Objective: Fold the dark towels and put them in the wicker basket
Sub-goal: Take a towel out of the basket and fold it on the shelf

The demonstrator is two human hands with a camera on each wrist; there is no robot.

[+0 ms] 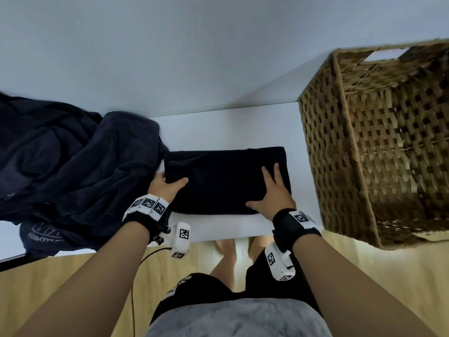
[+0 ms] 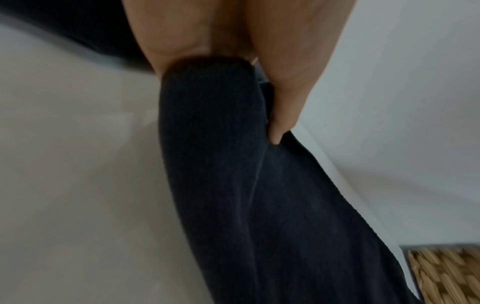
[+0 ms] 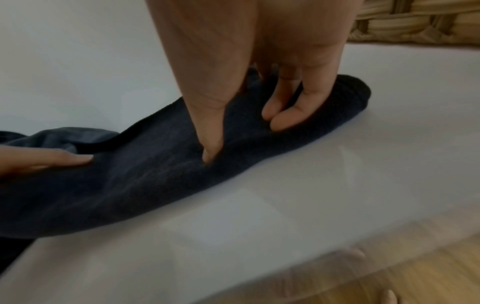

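Note:
A dark towel [image 1: 226, 181], folded into a rectangle, lies in the middle of the white table [image 1: 218, 127]. My left hand [image 1: 173, 182] grips its left edge, thumb on top and fingers hidden beneath; the left wrist view shows that thumb [image 2: 280, 115] pressed onto the fold [image 2: 221, 144]. My right hand [image 1: 269, 190] rests flat on the towel's right part with straight, spread fingers; in the right wrist view its fingertips [image 3: 280, 117] press into the cloth [image 3: 155, 174]. The wicker basket [image 1: 379, 147] stands to the right, apart from the towel.
A crumpled heap of dark cloth [image 1: 60, 171] covers the table's left side and touches the folded towel's left edge. A wall rises right behind the table. The table's front edge [image 1: 218, 235] is close to my wrists, with wooden floor below.

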